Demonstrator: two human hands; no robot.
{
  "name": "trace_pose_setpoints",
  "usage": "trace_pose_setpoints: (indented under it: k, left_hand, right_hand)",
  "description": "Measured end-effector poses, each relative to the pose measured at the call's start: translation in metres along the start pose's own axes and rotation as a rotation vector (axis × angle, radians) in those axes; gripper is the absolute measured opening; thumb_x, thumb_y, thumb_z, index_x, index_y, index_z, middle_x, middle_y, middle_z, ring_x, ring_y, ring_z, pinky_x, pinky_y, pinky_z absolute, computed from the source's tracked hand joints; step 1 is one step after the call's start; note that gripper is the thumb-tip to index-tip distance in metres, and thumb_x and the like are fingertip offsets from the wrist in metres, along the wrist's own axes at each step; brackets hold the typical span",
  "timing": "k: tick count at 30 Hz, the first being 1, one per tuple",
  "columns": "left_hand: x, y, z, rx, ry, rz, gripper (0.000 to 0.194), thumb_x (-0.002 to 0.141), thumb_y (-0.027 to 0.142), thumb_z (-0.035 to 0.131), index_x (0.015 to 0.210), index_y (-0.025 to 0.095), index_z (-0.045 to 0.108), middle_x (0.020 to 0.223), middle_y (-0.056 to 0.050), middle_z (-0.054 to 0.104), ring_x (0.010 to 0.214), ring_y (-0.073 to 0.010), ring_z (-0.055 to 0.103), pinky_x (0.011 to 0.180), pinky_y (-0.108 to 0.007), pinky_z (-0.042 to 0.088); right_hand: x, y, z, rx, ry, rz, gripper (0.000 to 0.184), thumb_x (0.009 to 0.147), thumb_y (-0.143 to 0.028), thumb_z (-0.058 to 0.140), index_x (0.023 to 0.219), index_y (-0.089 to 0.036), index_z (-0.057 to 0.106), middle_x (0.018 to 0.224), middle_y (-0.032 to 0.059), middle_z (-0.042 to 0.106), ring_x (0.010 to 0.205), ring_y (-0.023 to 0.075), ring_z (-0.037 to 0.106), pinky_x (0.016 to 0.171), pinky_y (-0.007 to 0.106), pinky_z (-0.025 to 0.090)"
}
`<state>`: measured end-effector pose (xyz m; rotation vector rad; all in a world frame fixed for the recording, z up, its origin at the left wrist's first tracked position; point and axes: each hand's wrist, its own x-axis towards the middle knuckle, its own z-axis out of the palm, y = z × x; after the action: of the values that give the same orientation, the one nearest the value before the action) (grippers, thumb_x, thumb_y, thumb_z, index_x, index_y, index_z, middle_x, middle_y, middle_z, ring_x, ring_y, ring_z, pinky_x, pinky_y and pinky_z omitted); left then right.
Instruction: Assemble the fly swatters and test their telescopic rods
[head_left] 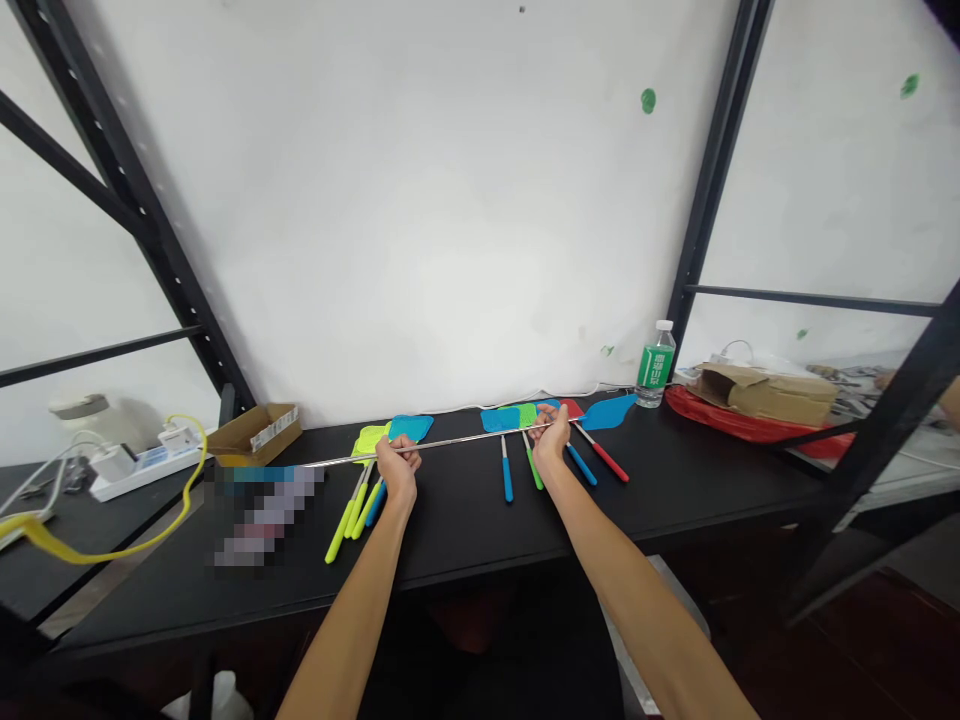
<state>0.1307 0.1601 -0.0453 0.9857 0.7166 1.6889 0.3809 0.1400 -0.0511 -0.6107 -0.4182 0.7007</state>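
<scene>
A long fly swatter (465, 440) with a thin metal rod lies level across both my hands, its blue head pointing right and its left end running into a blurred patch. My left hand (397, 467) is closed around the rod left of centre. Nearer the blue head, my right hand (552, 432) has its fingers closed on the rod. Under and beside my left hand lie several yellow-green swatters (345, 515) and a blue swatter (411, 428). Around my right hand rest a blue swatter (507, 480), a green swatter (533, 465), another blue swatter (581, 465) and a red swatter (611, 460).
On the black table (465, 530), an open cardboard box (259, 437) stands at left and a water bottle (656, 365) at back right. Beyond are a power strip (146, 470), a yellow cable (191, 490) and a brown carton (765, 393) on red plastic. Black metal posts frame both sides.
</scene>
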Motion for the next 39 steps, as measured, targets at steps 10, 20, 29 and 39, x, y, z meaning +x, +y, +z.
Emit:
trace_pose_setpoints:
  k: [10, 20, 29, 39]
  left_hand:
    - [-0.009, -0.014, 0.013, 0.09, -0.278, -0.086, 0.049, 0.085, 0.056, 0.037, 0.05, 0.023, 0.031, 0.043, 0.006, 0.022, 0.036, -0.0074, 0.018, 0.037, -0.022, 0.014]
    - [-0.005, 0.0, 0.01, -0.062, -0.005, -0.035, 0.045, 0.086, 0.048, 0.038, 0.05, 0.023, 0.026, 0.042, 0.007, 0.019, 0.035, -0.0073, 0.017, 0.037, -0.023, 0.016]
    - [-0.007, -0.001, 0.011, -0.06, 0.011, -0.094, 0.048, 0.087, 0.047, 0.041, 0.048, 0.023, 0.025, 0.04, 0.007, 0.02, 0.034, -0.0068, 0.018, 0.037, -0.023, 0.018]
    - [-0.012, 0.0, 0.017, -0.028, -0.138, -0.093, 0.045, 0.088, 0.044, 0.037, 0.05, 0.023, 0.026, 0.042, 0.007, 0.02, 0.034, -0.007, 0.018, 0.037, -0.022, 0.018]
  right_hand:
    - [-0.028, 0.009, 0.018, -0.035, -0.327, 0.102, 0.059, 0.085, -0.075, 0.041, 0.071, -0.02, 0.057, 0.045, -0.0057, 0.035, 0.037, 0.0083, 0.03, 0.038, 0.023, 0.023]
    - [-0.029, -0.011, 0.02, 0.057, -0.269, 0.188, 0.04, 0.083, -0.061, 0.06, 0.085, -0.021, 0.058, 0.049, -0.01, 0.028, 0.039, 0.0064, 0.025, 0.039, 0.022, 0.023]
    - [-0.023, -0.015, 0.015, 0.21, -0.285, 0.221, 0.029, 0.084, -0.05, 0.066, 0.096, -0.024, 0.06, 0.05, -0.011, 0.026, 0.04, 0.0067, 0.025, 0.04, 0.022, 0.027]
    - [-0.024, -0.01, 0.016, 0.154, -0.259, 0.214, 0.031, 0.079, -0.049, 0.073, 0.084, -0.021, 0.061, 0.048, -0.0119, 0.024, 0.039, 0.0058, 0.023, 0.039, 0.023, 0.023]
